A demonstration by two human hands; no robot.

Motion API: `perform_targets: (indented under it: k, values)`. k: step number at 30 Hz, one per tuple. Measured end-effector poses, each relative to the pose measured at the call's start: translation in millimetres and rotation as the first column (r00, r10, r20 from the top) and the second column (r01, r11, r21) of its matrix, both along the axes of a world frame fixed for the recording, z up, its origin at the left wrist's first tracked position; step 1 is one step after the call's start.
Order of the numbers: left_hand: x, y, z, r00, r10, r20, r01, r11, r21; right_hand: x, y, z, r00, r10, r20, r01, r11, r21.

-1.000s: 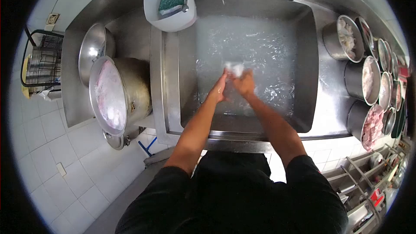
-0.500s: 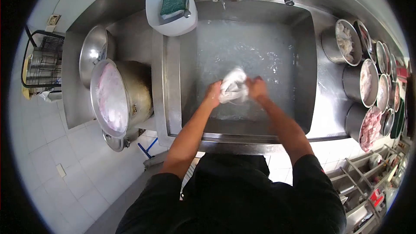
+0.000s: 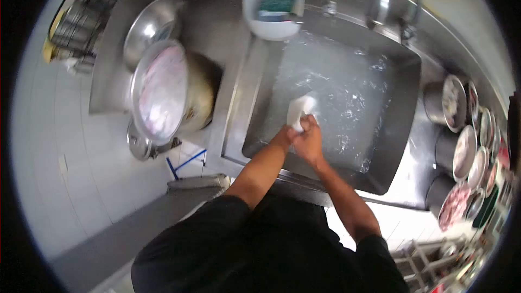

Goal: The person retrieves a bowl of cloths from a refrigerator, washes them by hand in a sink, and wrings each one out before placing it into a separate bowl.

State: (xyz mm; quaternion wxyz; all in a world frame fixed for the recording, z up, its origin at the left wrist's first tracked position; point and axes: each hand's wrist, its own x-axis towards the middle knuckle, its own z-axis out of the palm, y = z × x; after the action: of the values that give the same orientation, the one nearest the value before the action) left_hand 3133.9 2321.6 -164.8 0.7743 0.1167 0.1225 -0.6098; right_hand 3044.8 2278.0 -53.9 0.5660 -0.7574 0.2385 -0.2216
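A wet white cloth [image 3: 299, 109] is bunched up over the water in the steel sink [image 3: 399, 130]. My left hand [image 3: 286, 136] is closed around its lower end. Pressed close beside it, my right hand [image 3: 309, 140] also has its fingers wrapped round the cloth. The two hands touch near the front of the basin. The cloth's upper end is blurred, and its lower part is hidden in my fingers.
A white container [image 3: 274, 28] with a green scouring pad [image 3: 278, 0] sits at the sink's back left. Left are a large pot [image 3: 199, 95] and a steel bowl [image 3: 146, 27]. Several metal containers with meat [image 3: 455, 206] line the right counter. Faucets [image 3: 378, 8] stand behind.
My hands have come together on the cloth, which was spread between them and is now a narrower bunch. The view has turned and shifted, so the sink appears tilted.
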Motion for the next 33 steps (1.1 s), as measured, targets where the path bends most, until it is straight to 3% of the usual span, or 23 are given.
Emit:
perform_targets:
  k: [2, 5, 7, 8, 9, 10, 11, 12, 14, 17, 18, 19, 21, 22, 23, 24, 25, 27, 29, 30, 31, 32, 33]
  values:
    - [-1, 1, 14, 0.983, 0.136, 0.12, -0.134, 0.991, -0.024, 8, 12, 59, 0.991, 0.088, 0.099, -0.074, 0.987, -0.144]
    - [3, -7, 20, 0.839, 0.21, 0.501, -0.266, 0.963, 0.041, 5, 4, 37, 1.0, -0.019, 0.001, 0.019, 0.999, -0.03]
    - [7, -10, 17, 0.581, 0.083, 0.81, -0.329, 0.934, 0.14, 1, -31, 9, 0.885, -0.19, -0.425, 0.155, 0.981, -0.116]
    - [6, -12, 14, 0.584, 0.004, 0.812, -0.323, 0.919, 0.228, -11, -52, -25, 0.894, -0.183, -0.408, 0.067, 0.957, -0.283]
    - [-1, -17, 5, 0.851, -0.052, 0.523, -0.202, 0.886, 0.417, -26, -74, -65, 0.899, -0.177, -0.4, -0.02, 0.897, -0.441]
    - [-1, -4, 2, 0.949, -0.121, 0.291, -0.089, 0.784, 0.614, -39, -96, -92, 0.841, -0.199, -0.503, -0.01, 0.924, -0.383]
    - [8, 7, -57, 0.908, -0.259, 0.329, -0.039, 0.73, 0.682, -52, -117, -115, 0.773, -0.21, -0.599, 0.007, 0.946, -0.323]
    - [22, 7, 20, 0.881, -0.384, 0.278, 0.006, 0.595, 0.804, -70, -137, -152, 0.71, -0.293, -0.64, 0.117, 0.945, -0.304]
    - [33, 16, 46, 0.59, -0.576, 0.566, -0.321, 0.476, 0.819, -98, -166, -209, 0.568, -0.427, -0.704, 0.331, 0.901, -0.28]
    - [18, 15, 3, 0.501, -0.754, 0.425, -0.264, 0.335, 0.905, -58, -137, -161, 0.454, -0.251, -0.855, 0.263, 0.955, -0.14]
    - [10, 0, 38, 0.68, -0.698, 0.223, -0.056, 0.254, 0.966, -40, -119, -143, 0.452, -0.192, -0.871, 0.196, 0.974, -0.113]
    - [4, -5, 49, 0.768, -0.619, 0.166, 0.066, 0.333, 0.941, -26, -97, -130, 0.502, -0.137, -0.854, 0.058, 0.991, -0.124]
    - [-1, -21, 62, 0.884, -0.467, 0.017, 0.261, 0.524, 0.811, -6, -69, -95, 0.677, 0.009, -0.736, 0.017, 0.999, 0.028]
    - [-2, -12, -1, 0.954, -0.291, 0.077, 0.231, 0.871, 0.433, -2, -53, -89, 0.869, -0.082, -0.489, 0.078, 0.997, -0.028]
    - [-2, -11, -34, 0.969, -0.202, 0.145, 0.166, 0.96, 0.226, -7, -30, -84, 0.967, -0.153, -0.201, 0.145, 0.988, -0.056]
    - [0, -8, -59, 0.978, -0.098, 0.184, 0.098, 0.995, 0.011, -5, -16, -42, 0.981, -0.117, -0.155, 0.109, 0.992, -0.062]
    - [-3, -3, -34, 0.983, -0.036, 0.178, 0.037, 0.999, -0.003, 0, -8, 11, 0.991, -0.079, -0.105, 0.071, 0.995, -0.07]
    - [-7, 5, 24, 0.982, 0.089, 0.165, -0.085, 0.996, -0.032, -3, 13, 50, 0.997, 0.018, -0.079, -0.026, 0.994, -0.104]
    - [-11, 1, 66, 0.971, 0.231, -0.069, -0.229, 0.973, 0.038, -4, 10, 52, 0.995, 0.049, -0.087, -0.07, 0.966, -0.248]
    - [-13, 1, 51, 0.906, 0.093, 0.413, -0.17, 0.973, 0.154, -7, 10, 52, 0.993, 0.063, -0.095, -0.09, 0.946, -0.31]
    - [-11, 1, 32, 0.83, -0.024, 0.558, -0.151, 0.952, 0.265, -6, -1, 48, 0.973, -0.028, -0.228, -0.013, 0.984, -0.176]
    - [-9, 0, 14, 0.729, -0.162, 0.666, -0.143, 0.915, 0.378, -4, -15, 22, 0.973, -0.13, -0.192, 0.066, 0.949, -0.309]
    - [-4, 0, 2, 0.819, -0.187, 0.542, -0.11, 0.876, 0.47, -10, -33, -6, 0.948, -0.143, -0.283, 0.043, 0.942, -0.334]
